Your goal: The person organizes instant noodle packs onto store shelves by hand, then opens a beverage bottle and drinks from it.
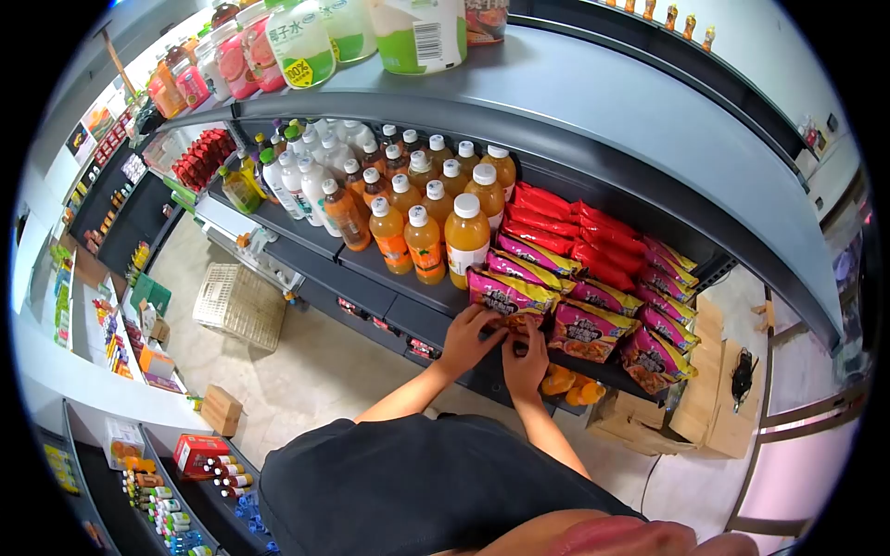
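A purple and yellow food packet [512,295] stands at the front left of several rows of like packets on the shelf. My left hand [470,339] is at its lower left edge with fingers bent against it. Close beside, my right hand [526,358] has its thumb and fingers curled at the packet's lower front edge. To the right stand another purple packet [590,331] and a further one [656,357]. Red packets [593,232] lie in rows behind. Just left of the packets is an orange drink bottle with a white cap [466,239].
Several more bottles [393,237] fill the shelf leftward. An upper shelf [593,83] holding jars overhangs this one. Orange items [573,384] sit below the packets. Cardboard [709,380] stands at the right; a wicker basket [241,306] is on the floor at left.
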Action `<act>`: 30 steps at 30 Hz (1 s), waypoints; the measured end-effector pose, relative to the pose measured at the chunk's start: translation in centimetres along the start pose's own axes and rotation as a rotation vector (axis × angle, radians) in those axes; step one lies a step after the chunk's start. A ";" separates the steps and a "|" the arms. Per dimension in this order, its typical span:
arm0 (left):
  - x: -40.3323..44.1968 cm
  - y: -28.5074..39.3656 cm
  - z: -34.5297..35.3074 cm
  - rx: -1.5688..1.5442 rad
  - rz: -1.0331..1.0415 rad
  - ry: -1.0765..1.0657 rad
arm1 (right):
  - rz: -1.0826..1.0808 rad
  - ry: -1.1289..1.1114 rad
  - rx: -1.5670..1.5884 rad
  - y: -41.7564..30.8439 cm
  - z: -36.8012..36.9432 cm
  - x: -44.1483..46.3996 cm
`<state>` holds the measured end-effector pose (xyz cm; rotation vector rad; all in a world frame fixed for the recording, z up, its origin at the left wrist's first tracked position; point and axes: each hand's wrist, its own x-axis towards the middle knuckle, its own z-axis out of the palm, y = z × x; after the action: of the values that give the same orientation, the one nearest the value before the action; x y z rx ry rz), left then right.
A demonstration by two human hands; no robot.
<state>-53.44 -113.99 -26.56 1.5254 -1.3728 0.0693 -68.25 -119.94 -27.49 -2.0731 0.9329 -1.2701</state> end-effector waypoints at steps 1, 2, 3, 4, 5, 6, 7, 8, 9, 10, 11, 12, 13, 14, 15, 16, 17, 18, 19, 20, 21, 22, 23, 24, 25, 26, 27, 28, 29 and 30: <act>0.9 0.8 -0.1 -0.001 0.006 0.004 | 0.008 -0.001 0.013 0.0 0.3 0.2; 1.5 1.3 -0.1 -0.001 0.011 0.008 | 0.016 -0.004 0.027 -0.1 0.5 0.3; 1.7 0.8 0.2 -0.009 -0.030 -0.015 | 0.033 -0.024 0.024 -0.1 0.6 0.5; 1.9 0.4 0.4 -0.017 -0.068 -0.038 | 0.048 -0.042 0.021 -0.4 0.4 1.0; 2.0 -0.1 0.5 -0.026 -0.106 -0.063 | 0.066 -0.059 0.016 -0.6 0.2 1.4; 1.7 -0.4 0.3 0.001 -0.102 -0.079 | 0.085 -0.063 0.022 -0.7 0.2 1.5; 1.7 -0.3 -0.1 0.028 -0.096 -0.095 | 0.074 -0.077 0.011 -1.3 0.0 1.7; 1.6 -0.2 -0.5 0.054 -0.092 -0.111 | 0.063 -0.092 -0.001 -1.8 -0.5 1.7; 1.3 -0.3 -0.6 0.034 -0.065 -0.097 | 0.053 -0.113 -0.015 -2.4 -1.0 1.6; 1.0 -0.4 -0.7 0.012 -0.040 -0.081 | 0.070 -0.126 -0.015 -2.9 -1.2 1.6; 0.6 -0.5 -0.8 -0.011 -0.020 -0.065 | 0.090 -0.143 -0.017 -3.5 -1.5 1.4; 0.1 -0.6 -0.7 -0.036 0.000 -0.047 | 0.111 -0.161 -0.021 -3.8 -1.7 1.1; -0.2 -0.6 -0.8 -0.061 0.022 -0.029 | 0.023 -0.161 -0.029 -3.2 -1.5 0.6; -0.5 -0.6 -0.8 -0.086 0.044 -0.011 | -0.065 -0.162 -0.037 -2.2 -1.2 0.1; -0.7 -0.7 -0.8 -0.095 0.051 -0.006 | -0.154 -0.162 -0.044 -1.3 -0.8 -0.4; -1.1 -0.7 -0.8 -0.105 0.055 -0.003 | -0.139 -0.165 -0.028 -1.1 -0.7 -0.9; -1.4 -0.8 -0.7 -0.114 0.060 0.001 | -0.126 -0.167 -0.012 -0.8 -0.5 -1.3; -1.7 -0.8 -0.6 -0.124 0.051 -0.003 | -0.112 -0.169 0.005 -0.6 -0.5 -1.7; -1.9 -0.9 -0.6 -0.134 0.044 -0.008 | -0.144 -0.163 0.041 -0.7 -0.6 -1.9; -2.0 -0.9 -0.5 -0.144 0.037 -0.014 | -0.174 -0.157 0.076 -0.7 -0.9 -2.1; -2.2 -0.9 -0.5 -0.152 0.038 -0.014 | -0.205 -0.150 0.113 -0.7 -1.1 -2.1; -2.3 -0.8 -0.6 -0.159 0.039 -0.012 | -0.293 -0.124 0.140 -1.5 -1.8 -1.5; -2.2 -0.8 -0.7 -0.164 0.039 -0.007 | -0.385 -0.099 0.169 -3.1 -3.1 -0.3; -2.1 -0.8 -0.8 -0.170 0.045 -0.015 | -0.477 -0.074 0.200 -5.1 -4.7 1.0; -2.0 -0.9 -0.9 -0.176 0.051 -0.025 | -0.592 -0.066 0.200 -7.7 -6.9 2.9; -2.1 -0.9 -1.0 -0.183 0.055 -0.037 | -0.787 -0.021 0.208 -10.5 -9.1 5.5; -2.1 -1.0 -1.1 -0.197 0.072 -0.038 | -0.962 0.018 0.222 -13.5 -11.6 8.1; -1.9 -1.1 -1.2 -0.212 0.091 -0.039 | -1.052 -0.041 0.220 -15.5 -14.8 10.3; -2.0 -1.3 -1.3 -0.227 0.108 -0.043 | -1.064 -0.033 0.237 -18.2 -17.1 12.3; -2.1 -1.3 -1.6 -0.227 0.105 -0.055 | -1.077 0.006 0.146 -19.7 -19.4 14.5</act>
<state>-52.30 -111.68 -28.01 1.2748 -1.4524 -0.0619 -75.69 -120.68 2.84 -2.4967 -0.3976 -1.7324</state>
